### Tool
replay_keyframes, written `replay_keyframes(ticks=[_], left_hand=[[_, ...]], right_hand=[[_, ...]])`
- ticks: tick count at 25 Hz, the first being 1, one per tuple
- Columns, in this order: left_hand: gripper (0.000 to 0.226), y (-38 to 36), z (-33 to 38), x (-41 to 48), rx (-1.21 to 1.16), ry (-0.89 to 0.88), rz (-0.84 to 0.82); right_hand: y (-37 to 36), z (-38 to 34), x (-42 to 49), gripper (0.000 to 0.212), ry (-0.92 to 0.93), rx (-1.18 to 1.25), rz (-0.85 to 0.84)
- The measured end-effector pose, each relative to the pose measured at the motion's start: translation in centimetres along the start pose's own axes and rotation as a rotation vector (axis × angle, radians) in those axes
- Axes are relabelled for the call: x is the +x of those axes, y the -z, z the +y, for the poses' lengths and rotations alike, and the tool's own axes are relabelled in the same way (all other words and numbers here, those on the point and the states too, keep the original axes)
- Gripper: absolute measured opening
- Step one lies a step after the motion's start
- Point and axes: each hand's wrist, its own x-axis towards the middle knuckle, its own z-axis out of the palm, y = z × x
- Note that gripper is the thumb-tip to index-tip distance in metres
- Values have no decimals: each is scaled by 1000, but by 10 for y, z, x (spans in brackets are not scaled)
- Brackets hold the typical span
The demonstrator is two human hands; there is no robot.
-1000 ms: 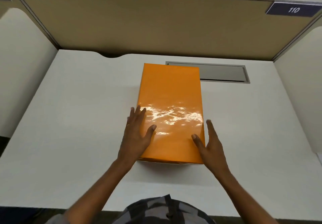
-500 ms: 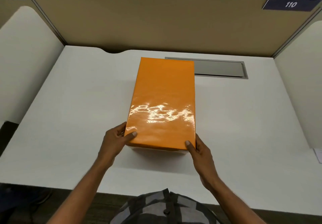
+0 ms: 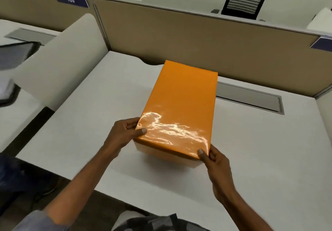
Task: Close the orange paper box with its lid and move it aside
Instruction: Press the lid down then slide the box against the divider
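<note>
Box (image 3: 179,108), orange, lid on, sits mid-desk (image 3: 89,123). Left hand (image 3: 122,133) and right hand (image 3: 215,160) clasp its near corners, fingers curled around the sides, thumbs on top.

Glossy orange paper box (image 3: 179,105) on matt white desk (image 3: 89,123).

Both my forearms reach forward, bare. My left hand (image 3: 124,132) clamps the near left corner of the orange box (image 3: 181,105), thumb flat on top, fingers (image 3: 130,123) curled down its side. My right hand (image 3: 215,162) pinches the near right corner, thumb on top; its other fingers seem tucked around the side, mostly hidden.
</note>
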Motion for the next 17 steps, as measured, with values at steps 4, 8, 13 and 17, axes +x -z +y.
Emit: replay_keyframes(ticks=[4,8,13,17], left_hand=[[64,77,22,37,-12,-67,37],[62,184,40,93,-10,-111,61],[59,275,46,168,48,-113,95],[57,328,41,230,128,-49,66]], right_hand=[[-77,-38,30,44,64,45,-21],[-187,-76,68,42,117,85,-50],[-298,-108,116,32,136,87,-47],[-363,-110,153,15,129,49,-54]])
